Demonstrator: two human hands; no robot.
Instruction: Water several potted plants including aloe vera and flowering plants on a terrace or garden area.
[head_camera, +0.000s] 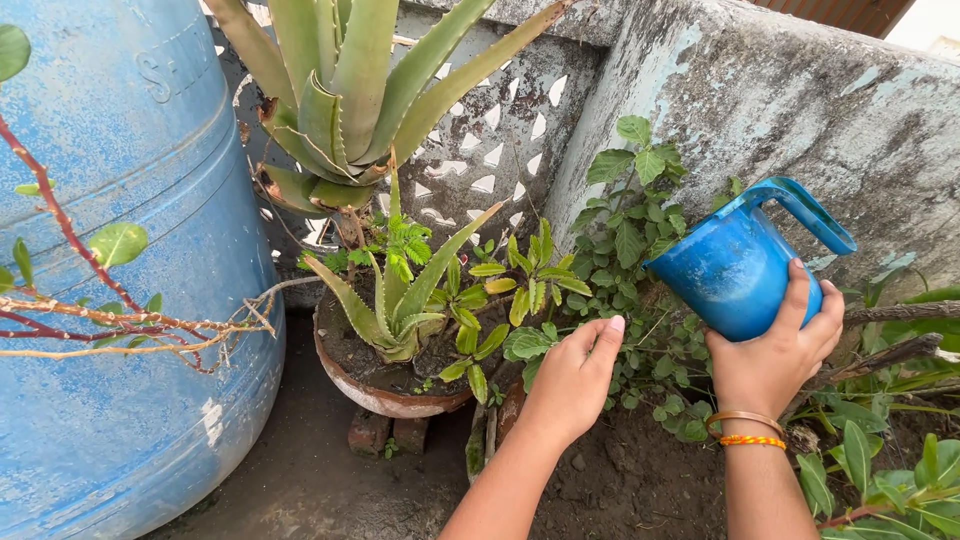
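Against rough wall (800, 90), glossy blue jug (730, 265)

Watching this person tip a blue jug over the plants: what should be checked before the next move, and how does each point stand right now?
1. Right hand grips the blue jug firmly from below: ok.
2. Jug tilted toward the leafy plant: ok.
3. Water in the jug: cannot tell, its inside is hidden.
4. Left hand free, fingers spread by the leaves, holding nothing: ok.
5. Clay pot with the small aloe sits apart from the jug: ok.
6. Soil wetness below: cannot tell.
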